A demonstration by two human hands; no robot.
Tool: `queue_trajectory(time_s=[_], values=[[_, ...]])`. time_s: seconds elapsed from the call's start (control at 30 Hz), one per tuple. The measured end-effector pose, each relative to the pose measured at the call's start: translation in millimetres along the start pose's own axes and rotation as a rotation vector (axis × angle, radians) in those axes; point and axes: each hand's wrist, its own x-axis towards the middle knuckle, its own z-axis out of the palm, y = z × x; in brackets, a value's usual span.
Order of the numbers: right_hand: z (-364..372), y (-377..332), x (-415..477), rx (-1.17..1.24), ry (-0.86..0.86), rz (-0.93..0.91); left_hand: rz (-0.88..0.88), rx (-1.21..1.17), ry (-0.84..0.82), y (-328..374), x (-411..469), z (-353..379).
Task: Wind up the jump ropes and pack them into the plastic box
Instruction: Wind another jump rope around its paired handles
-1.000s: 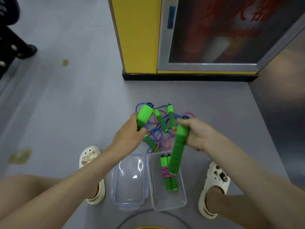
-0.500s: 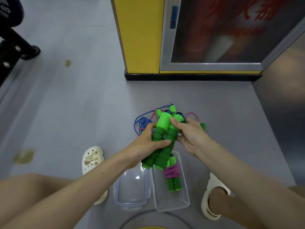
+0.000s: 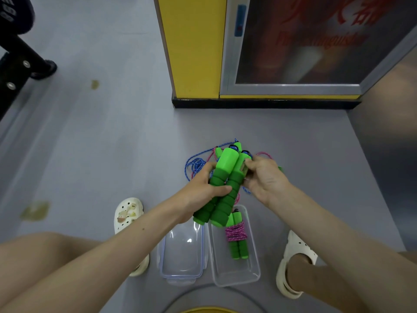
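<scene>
My left hand [image 3: 200, 193] grips two green foam jump-rope handles [image 3: 225, 186] held side by side, tilted up to the right, above the floor. My right hand [image 3: 264, 177] pinches the top end of the right handle. Blue cord [image 3: 194, 164] trails from them into a tangle of blue and pink rope with more green handles on the floor behind. A clear plastic box [image 3: 253, 273] lies below my hands on the floor; inside it is a wound rope bundle [image 3: 235, 236], green handles wrapped in pink cord.
The box's clear lid [image 3: 181, 265] lies just left of the box. My feet in white clogs, one [image 3: 127, 214] on the left and one [image 3: 293, 265] on the right, flank them. A yellow cabinet [image 3: 194, 48] with a glass door stands behind. A black stand [image 3: 20, 64] is far left.
The two handles, held apart a second ago, have been brought together side by side in my left hand. My right hand shifted from gripping its handle to pinching its top end.
</scene>
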Motion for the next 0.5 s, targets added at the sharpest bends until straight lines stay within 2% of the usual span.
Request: queue_trajectory(time_s=[0.17,0.33,0.5], values=[[2.8,-1.7,0.2,-0.051,0.052,-0.023,0.015,0.055,-0.015,-0.7,2.7,-1.1],[-0.2,-3.9,-2.5,-0.05,-0.034,-0.011,0.018,0.064,0.016,1.0,1.2,-2.7],[-1.2,-5.1,-2.8,-0.036,-0.034,-0.005,0.012,0.019,0.009,4.4,1.5,-2.5]])
